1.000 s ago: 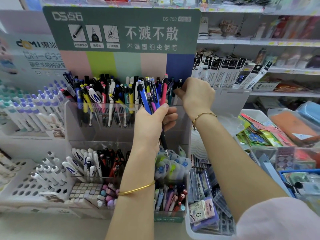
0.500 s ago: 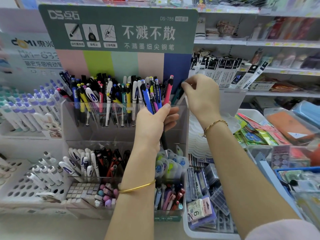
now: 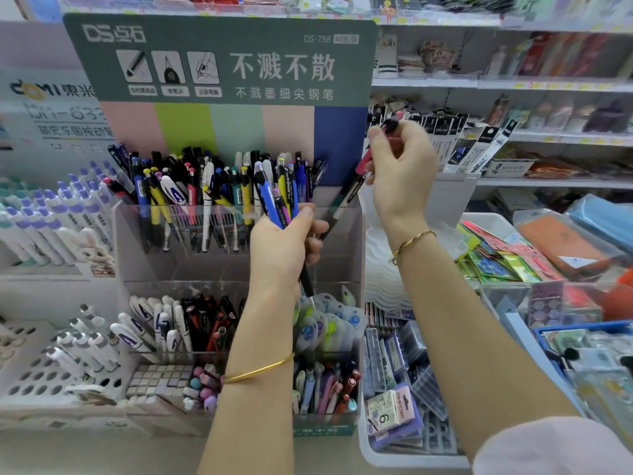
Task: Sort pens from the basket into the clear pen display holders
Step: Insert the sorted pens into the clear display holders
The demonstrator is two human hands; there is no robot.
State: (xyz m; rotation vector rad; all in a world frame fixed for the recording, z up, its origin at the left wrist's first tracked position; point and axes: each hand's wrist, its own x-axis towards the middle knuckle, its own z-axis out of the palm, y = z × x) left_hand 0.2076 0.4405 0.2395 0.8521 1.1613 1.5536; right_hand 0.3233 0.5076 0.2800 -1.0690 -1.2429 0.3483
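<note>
My left hand (image 3: 286, 246) grips a bunch of pens (image 3: 274, 197) upright in front of the clear tiered holder (image 3: 239, 265); blue, purple and yellow barrels stick up above my fingers and a black tip pokes out below. My right hand (image 3: 400, 169) is raised at the holder's upper right corner and pinches a red and black pen (image 3: 359, 176) that slants down toward the bunch. The holder's top tier is packed with standing pens (image 3: 191, 190). Its lower tier holds white and dark pens (image 3: 178, 323). No basket is in sight.
A green sign (image 3: 219, 60) stands behind the holder. White and purple pens (image 3: 44, 217) fill a rack at the left. A white bin (image 3: 404, 461) of small packets sits at lower right, with a blue basket rim (image 3: 548, 334) and stocked shelves (image 3: 513, 84) beyond.
My right hand has risen from the bunch's top edge and drawn a red and black pen up and to the right. My left hand has kept its grip and barely moved.
</note>
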